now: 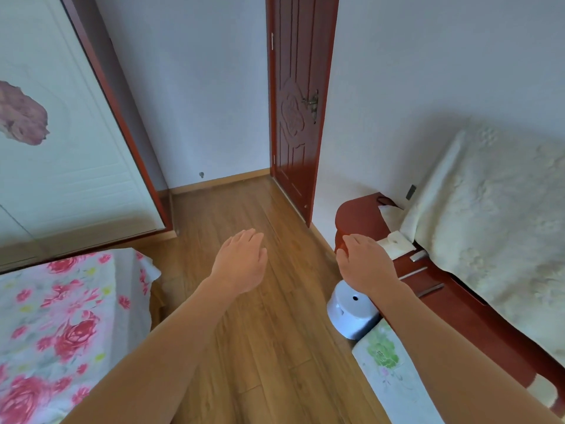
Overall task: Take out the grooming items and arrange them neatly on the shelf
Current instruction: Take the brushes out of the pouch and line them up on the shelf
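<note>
Judging from what shows, the task has barely begun — no grooming items and no shelf are anywhere in view, so where they are cannot be told from here. Both hands hang out in front over the wooden floor, palms down and empty: the left hand has its grip open with fingers loosely together, and the right hand is likewise open, holding nothing, just above a white round stool. To the right stands a red wooden cabinet draped with a cream cloth; its metal-handled drawers look shut. A floral bed lies at the left, a red door ahead. Everything is left — finding the items, taking them out, arranging them.
</note>
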`<state>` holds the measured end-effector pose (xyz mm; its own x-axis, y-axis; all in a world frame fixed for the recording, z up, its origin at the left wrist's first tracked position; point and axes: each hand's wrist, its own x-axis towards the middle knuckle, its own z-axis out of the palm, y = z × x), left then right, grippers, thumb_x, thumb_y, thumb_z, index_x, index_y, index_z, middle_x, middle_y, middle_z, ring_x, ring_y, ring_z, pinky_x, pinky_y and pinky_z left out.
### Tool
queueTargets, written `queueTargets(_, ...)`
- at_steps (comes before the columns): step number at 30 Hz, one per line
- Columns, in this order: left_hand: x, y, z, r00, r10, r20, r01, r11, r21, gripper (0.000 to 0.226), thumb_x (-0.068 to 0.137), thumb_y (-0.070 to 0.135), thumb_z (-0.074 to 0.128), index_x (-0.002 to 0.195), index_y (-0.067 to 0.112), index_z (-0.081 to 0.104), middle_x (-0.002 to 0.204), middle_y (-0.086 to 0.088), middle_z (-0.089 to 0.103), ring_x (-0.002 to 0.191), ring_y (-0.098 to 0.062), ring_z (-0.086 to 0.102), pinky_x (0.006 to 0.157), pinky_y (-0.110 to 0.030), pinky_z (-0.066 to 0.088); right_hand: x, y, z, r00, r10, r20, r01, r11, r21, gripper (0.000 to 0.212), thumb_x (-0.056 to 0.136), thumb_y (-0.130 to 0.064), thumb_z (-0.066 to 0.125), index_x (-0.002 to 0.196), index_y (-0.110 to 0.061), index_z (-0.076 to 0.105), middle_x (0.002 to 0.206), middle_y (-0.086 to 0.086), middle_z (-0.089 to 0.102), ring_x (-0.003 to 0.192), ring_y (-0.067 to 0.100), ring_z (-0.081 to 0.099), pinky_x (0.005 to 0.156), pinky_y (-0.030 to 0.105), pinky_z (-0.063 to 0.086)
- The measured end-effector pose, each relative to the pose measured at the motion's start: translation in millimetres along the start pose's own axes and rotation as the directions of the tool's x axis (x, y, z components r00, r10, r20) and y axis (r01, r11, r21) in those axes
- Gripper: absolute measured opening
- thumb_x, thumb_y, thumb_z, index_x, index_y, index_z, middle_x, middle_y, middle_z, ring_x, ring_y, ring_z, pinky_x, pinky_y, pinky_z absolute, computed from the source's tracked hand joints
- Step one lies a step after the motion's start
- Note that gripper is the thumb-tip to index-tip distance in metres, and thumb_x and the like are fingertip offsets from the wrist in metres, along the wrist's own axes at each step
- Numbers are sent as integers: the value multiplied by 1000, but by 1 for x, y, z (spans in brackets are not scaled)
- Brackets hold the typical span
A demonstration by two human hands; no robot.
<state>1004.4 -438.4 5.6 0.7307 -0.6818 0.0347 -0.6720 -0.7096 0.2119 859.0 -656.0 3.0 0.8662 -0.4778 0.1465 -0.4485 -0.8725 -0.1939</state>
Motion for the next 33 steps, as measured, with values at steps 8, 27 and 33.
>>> queueTargets(8, 106, -27, 4, 987, 144, 66, -146, 989, 30, 52, 106, 38, 25, 155, 20, 30, 162, -1, 29, 150, -18, 23, 123, -37, 16, 49, -5, 12, 982, 187, -3, -187, 982, -8, 41, 101, -33, 32, 128, -11, 53, 127, 5, 59, 117, 22, 52, 105, 34, 40)
queueTargets(27, 317, 93, 46, 885, 451, 113, -452, 892, -16, 50, 106, 34, 29, 153, 17, 35, 159, -2, 34, 148, -19, 29, 121, -35, 23, 154, 136, 19, 880, 474, -33, -475, 880, -32, 40, 98, -32, 37, 129, -12, 53, 125, 3, 58, 116, 23, 49, 100, 37, 40)
queueTargets(33, 371, 125, 66, 796, 590, 137, -589, 807, -50, 48, 106, 30, 32, 150, 11, 38, 154, -8, 41, 143, -23, 36, 118, -37, 28, 170, 162, 24, 801, 597, -35, -598, 800, -41, 43, 98, -33, 36, 132, -12, 50, 128, 3, 56, 120, 23, 47, 102, 36, 38)
